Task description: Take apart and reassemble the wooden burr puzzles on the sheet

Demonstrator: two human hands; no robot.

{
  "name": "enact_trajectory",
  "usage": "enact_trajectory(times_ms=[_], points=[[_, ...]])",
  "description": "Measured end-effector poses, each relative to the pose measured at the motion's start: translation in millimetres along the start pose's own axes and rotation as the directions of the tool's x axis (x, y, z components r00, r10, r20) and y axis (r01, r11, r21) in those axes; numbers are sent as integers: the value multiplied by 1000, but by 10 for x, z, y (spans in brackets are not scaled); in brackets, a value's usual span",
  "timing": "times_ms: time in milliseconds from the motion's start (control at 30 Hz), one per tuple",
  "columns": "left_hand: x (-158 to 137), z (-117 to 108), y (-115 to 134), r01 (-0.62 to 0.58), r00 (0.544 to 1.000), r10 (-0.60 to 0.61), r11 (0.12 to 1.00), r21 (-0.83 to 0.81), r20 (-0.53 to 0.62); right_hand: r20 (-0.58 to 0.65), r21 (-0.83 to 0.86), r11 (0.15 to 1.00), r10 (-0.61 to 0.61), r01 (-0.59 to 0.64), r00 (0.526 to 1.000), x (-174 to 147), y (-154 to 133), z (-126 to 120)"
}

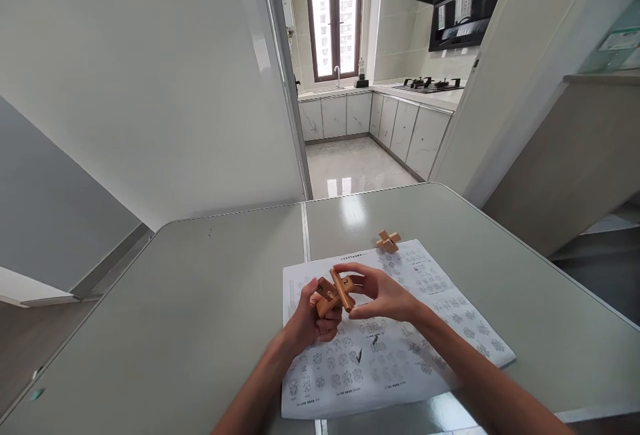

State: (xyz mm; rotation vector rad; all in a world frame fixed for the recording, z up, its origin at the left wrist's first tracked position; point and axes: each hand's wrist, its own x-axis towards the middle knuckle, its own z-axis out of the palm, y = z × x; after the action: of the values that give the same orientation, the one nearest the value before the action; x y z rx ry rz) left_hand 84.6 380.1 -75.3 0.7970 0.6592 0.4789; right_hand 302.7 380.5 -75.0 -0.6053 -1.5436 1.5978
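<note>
Over a printed sheet, both hands hold a partly joined wooden burr puzzle (329, 305) made of notched brown sticks, some with dark numbers on them. My left hand (313, 318) wraps the lower left of the puzzle, its thumb on top near a numbered stick. With thumb and fingertips, my right hand (380, 291) pinches a slanted wooden stick (342, 290) at the front of the puzzle. The fingers hide part of the joints. Beneath lies the white instruction sheet (350, 388), covered with small line drawings of puzzle shapes.
Another wooden burr puzzle (388, 241), cross-shaped, sits at the sheet's far edge. The grey-green table (225, 301) has a pale seam down its middle. Beyond the table are a white wall panel (200, 88) and a kitchen doorway with cabinets (345, 118) and a gas stove (431, 84).
</note>
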Motion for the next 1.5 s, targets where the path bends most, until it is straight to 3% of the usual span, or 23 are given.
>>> enact_trajectory(times_ms=[233,700,1067,1333,1500], points=[[-8,27,-11,-34,999,34,999,-10,9,-40,-13,1000,-1,0,999,27,104,78],[-20,32,-32,-62,998,62,998,-3,8,-94,-50,996,-81,76,992,4,101,107],[4,71,5,-100,995,101,994,-36,24,-144,-81,994,-81,70,986,23,37,113],[36,34,-4,-150,987,147,988,-48,-63,-320,-208,975,-141,76,937,32,71,49],[64,-18,-35,-181,973,172,982,-47,-153,-420,-481,875,-278,47,864,27,59,11]])
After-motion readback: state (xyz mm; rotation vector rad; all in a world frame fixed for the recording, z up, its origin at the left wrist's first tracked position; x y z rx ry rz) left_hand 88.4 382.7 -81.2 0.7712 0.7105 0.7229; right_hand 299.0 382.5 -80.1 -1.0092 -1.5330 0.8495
